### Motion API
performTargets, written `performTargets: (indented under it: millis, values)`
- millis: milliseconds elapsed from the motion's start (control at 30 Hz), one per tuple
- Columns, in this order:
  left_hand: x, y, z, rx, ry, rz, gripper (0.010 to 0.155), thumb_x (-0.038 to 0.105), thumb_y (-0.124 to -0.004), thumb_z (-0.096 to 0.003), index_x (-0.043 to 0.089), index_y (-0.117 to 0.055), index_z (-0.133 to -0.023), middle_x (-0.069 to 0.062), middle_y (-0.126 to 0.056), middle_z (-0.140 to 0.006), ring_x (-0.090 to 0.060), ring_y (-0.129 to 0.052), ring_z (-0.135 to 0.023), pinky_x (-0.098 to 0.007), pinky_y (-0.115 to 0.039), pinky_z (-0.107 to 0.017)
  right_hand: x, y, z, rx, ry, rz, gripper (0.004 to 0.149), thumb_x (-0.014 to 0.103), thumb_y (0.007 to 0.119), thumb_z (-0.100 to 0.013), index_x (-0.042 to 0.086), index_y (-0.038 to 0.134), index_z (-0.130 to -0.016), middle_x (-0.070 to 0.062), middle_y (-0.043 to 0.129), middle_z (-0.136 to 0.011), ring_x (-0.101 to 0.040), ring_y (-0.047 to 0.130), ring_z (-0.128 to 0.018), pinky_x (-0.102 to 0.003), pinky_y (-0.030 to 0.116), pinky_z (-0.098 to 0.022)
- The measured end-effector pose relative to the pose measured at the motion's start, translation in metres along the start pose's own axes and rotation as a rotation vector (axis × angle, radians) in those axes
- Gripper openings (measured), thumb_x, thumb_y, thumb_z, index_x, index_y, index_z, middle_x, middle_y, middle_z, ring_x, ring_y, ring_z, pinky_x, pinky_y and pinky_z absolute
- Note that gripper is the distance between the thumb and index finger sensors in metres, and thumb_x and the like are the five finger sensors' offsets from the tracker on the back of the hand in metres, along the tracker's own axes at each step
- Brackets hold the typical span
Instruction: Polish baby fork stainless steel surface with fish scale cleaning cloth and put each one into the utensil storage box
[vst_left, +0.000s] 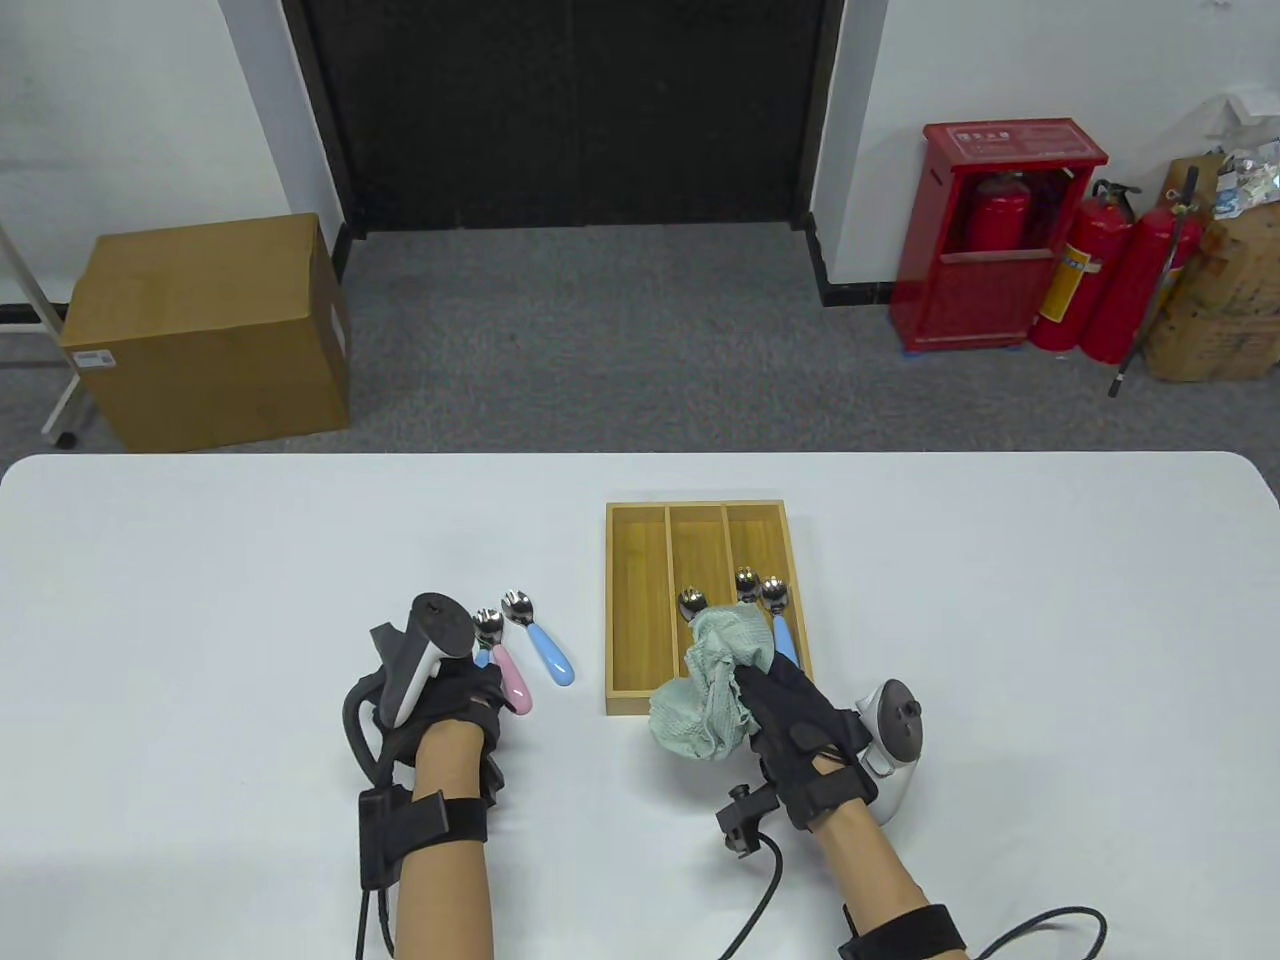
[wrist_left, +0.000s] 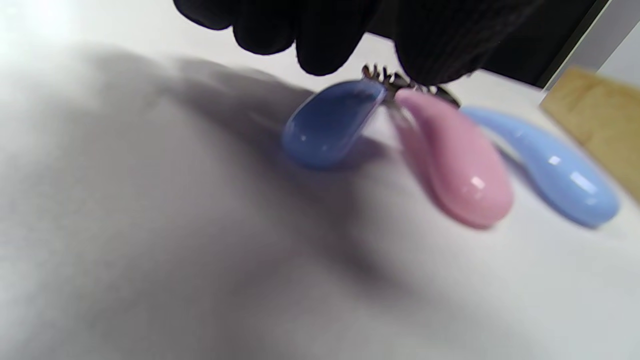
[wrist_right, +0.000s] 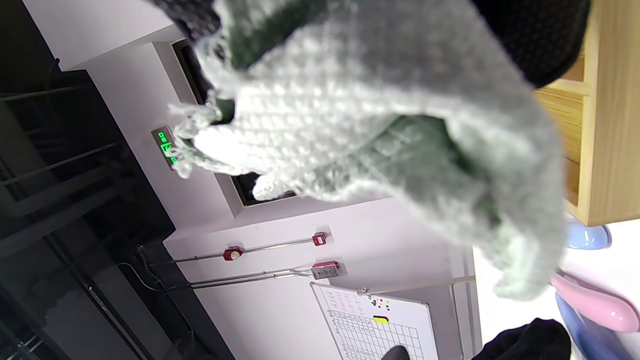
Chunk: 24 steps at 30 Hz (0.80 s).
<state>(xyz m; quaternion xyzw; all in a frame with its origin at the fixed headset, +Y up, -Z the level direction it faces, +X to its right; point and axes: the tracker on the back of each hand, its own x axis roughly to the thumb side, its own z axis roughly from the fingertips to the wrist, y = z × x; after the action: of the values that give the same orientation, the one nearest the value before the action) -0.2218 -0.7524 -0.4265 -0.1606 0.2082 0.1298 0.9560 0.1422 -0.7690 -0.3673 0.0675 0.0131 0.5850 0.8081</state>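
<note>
My left hand (vst_left: 440, 690) hovers over three forks (vst_left: 512, 672) lying just ahead, handles toward me; whether its fingertips grip one I cannot tell. My right hand (vst_left: 790, 700) clutches the cloth (vst_left: 710, 690) over the box (vst_left: 640, 600), farther from them.

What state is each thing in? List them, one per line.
utensil storage box: open-topped, three fork heads showing inside.
cleaning cloth: bunched in the right hand, over the box.
pink-handled fork: lying on the table, unboxed.
light blue-handled fork: lying beside it.
left hand: fingers down over the forks' heads.
</note>
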Motion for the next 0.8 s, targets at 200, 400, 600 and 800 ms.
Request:
performTargets:
  millis: [200,400,600,800]
  values:
    - [0.013,-0.010,-0.005,0.048,0.033,-0.124,0.060,0.047,-0.089,-0.0469,0.007,-0.079,-0.090,-0.010,-0.068,-0.106,-0.042,-0.063,-0.102,-0.069,-0.040,-0.071,0.000,0.000,0.001,0.006,0.013,0.016,0.043,0.028,0.079,-0.044,0.015,0.081,-0.085,-0.018,0.093,-0.071,-0.034,0.098,-0.044,-0.059,0.076,-0.042]
    - [0.002,-0.007,-0.008,0.058,0.048,-0.037,0.058,0.048,-0.090,-0.0459,0.007,-0.079,-0.084,-0.011,-0.068,-0.104,-0.042,-0.065,-0.100,-0.067,-0.044,-0.070,-0.001,-0.001,0.001,0.008,0.019,0.041,0.043,0.028,0.079,-0.044,0.014,0.081,-0.084,-0.018,0.093,-0.071,-0.034,0.098,-0.045,-0.059,0.076,-0.042]
    - [-0.017,0.002,0.000,0.142,-0.015,0.012,0.053,0.044,-0.087,-0.0473,0.005,-0.078,-0.083,-0.011,-0.069,-0.102,-0.043,-0.070,-0.097,-0.068,-0.050,-0.068,-0.003,-0.005,0.000,-0.001,0.024,0.054,0.043,0.028,0.079,-0.044,0.014,0.080,-0.085,-0.019,0.092,-0.071,-0.035,0.098,-0.045,-0.060,0.076,-0.042]
    - [-0.019,0.020,0.041,0.200,-0.260,0.392,0.050,0.040,-0.078,-0.0493,0.009,-0.072,-0.088,-0.014,-0.065,-0.105,-0.043,-0.072,-0.096,-0.067,-0.054,-0.066,-0.002,-0.004,0.001,0.002,0.004,0.066,0.042,0.029,0.080,-0.043,0.015,0.082,-0.083,-0.017,0.094,-0.071,-0.035,0.098,-0.046,-0.059,0.076,-0.042]
